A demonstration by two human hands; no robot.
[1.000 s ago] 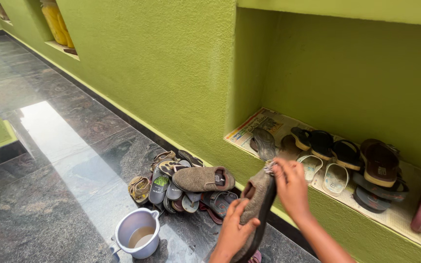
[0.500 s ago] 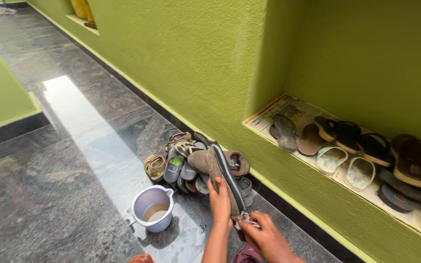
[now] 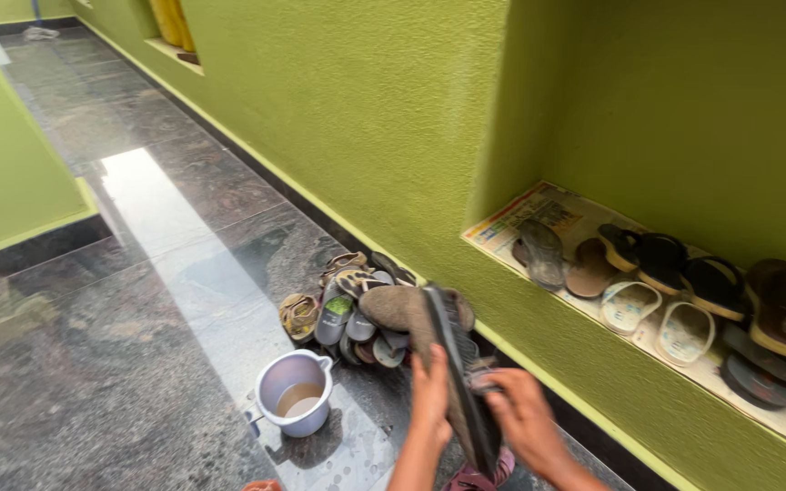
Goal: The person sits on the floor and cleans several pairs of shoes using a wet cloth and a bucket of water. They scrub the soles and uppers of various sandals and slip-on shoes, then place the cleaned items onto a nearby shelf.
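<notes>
printed newspaper sheet (image 3: pixel 516 211) lining wall niche under sandals, white with red, yellow, blue patches

Mug (image 3: pixel 294 405) beside footwear pile (image 3: pixel 357 305)

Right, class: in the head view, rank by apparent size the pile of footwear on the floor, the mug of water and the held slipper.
1. Pile of footwear, largest.
2. Held slipper, though nearness to the camera enlarges it.
3. Mug of water, smallest.

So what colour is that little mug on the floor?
The mug is pale lavender, holding brownish water; the head view shows it.
</notes>
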